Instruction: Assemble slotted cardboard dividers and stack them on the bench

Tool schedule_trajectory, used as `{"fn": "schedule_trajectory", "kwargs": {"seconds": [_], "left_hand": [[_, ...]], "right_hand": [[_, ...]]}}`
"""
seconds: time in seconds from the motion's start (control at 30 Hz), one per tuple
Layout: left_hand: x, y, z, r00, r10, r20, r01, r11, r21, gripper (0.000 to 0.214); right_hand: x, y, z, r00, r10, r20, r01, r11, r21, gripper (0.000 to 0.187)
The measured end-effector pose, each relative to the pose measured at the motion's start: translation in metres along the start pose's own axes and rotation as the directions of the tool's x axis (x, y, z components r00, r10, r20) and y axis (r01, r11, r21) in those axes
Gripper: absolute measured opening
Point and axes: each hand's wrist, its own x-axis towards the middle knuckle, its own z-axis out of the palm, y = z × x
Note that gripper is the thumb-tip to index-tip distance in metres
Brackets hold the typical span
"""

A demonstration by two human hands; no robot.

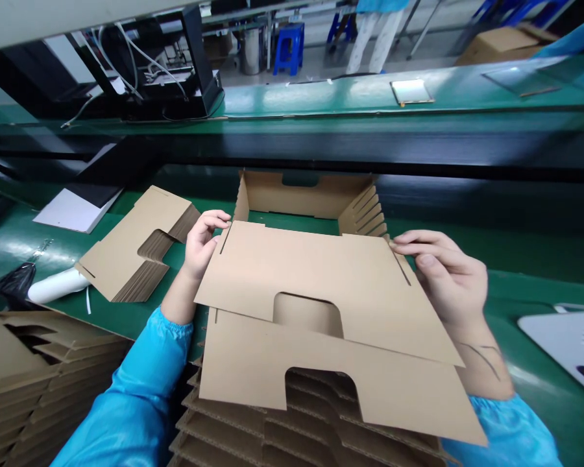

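A brown cardboard panel [389,279] with a slit near each end and a cut-out along its near edge is held by both my hands. My left hand [204,243] pinches its far left corner by one slit. The far right corner is between the thumb and fingers of my right hand [442,275]. Just beyond stands a cardboard frame [311,194] with upright walls; its right side has several slots. The panel's far corners meet the near ends of the frame's sides. Under the panel lies another notched cardboard panel [243,363], on a stack of cardboard pieces [233,421].
Left of my left hand sits a pile of notched cardboard panels [126,240] on the green table. More stacked cardboard [43,389] is at lower left. A white roll [58,285] and a grey vented device [569,344] flank the work area. Beyond is a raised green ledge [296,100].
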Motion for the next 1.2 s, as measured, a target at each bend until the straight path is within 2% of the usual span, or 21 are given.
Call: {"fn": "schedule_trajectory", "kwargs": {"seconds": [0.1,0.2,0.33,0.4,0.47,0.57,0.67,0.87,1.03,1.2], "left_hand": [[-0.001,0.001,-0.001,0.995,0.099,-0.025,-0.097,0.992,0.076,0.039],[-0.001,0.003,0.002,0.991,0.130,-0.039,-0.126,0.988,0.085,0.045],[-0.001,0.006,0.007,0.997,0.031,-0.077,-0.028,0.998,0.049,0.062],[-0.001,0.005,0.008,0.993,-0.034,-0.113,0.038,0.999,0.039,0.063],[-0.001,0.002,0.008,0.989,-0.049,-0.138,0.059,0.996,0.073,0.060],[-0.001,-0.002,0.008,0.990,-0.015,-0.137,0.031,0.992,0.119,0.053],[-0.002,-0.004,0.008,0.992,-0.001,-0.130,0.018,0.991,0.129,0.048],[-0.002,-0.003,0.008,0.991,0.066,-0.120,-0.056,0.995,0.082,0.035],[-0.003,-0.001,0.006,0.986,0.134,-0.102,-0.113,0.975,0.192,0.025],[-0.004,0.001,0.004,0.975,0.199,-0.099,-0.167,0.949,0.266,0.021]], "right_hand": [[-0.001,-0.001,-0.002,1.000,-0.014,0.009,0.014,0.999,-0.035,0.041],[-0.003,-0.001,-0.001,0.999,0.042,0.018,-0.041,0.998,-0.058,0.041],[-0.005,0.001,0.004,0.997,0.053,-0.057,-0.054,0.998,-0.015,0.035],[-0.005,0.004,0.005,0.996,0.071,-0.053,-0.071,0.997,0.014,0.036],[-0.005,0.008,0.004,0.996,0.071,-0.050,-0.070,0.997,0.008,0.042],[-0.003,0.013,0.002,0.999,0.009,-0.043,-0.011,1.000,-0.029,0.050],[-0.003,0.015,0.003,1.000,0.003,-0.017,-0.003,1.000,0.026,0.041],[-0.003,0.018,0.006,0.998,0.010,-0.059,0.001,0.982,0.188,0.030],[-0.003,0.017,0.006,0.998,-0.061,-0.023,0.065,0.957,0.282,0.022],[-0.003,0.015,0.005,0.998,-0.066,-0.008,0.066,0.960,0.274,0.024]]}}
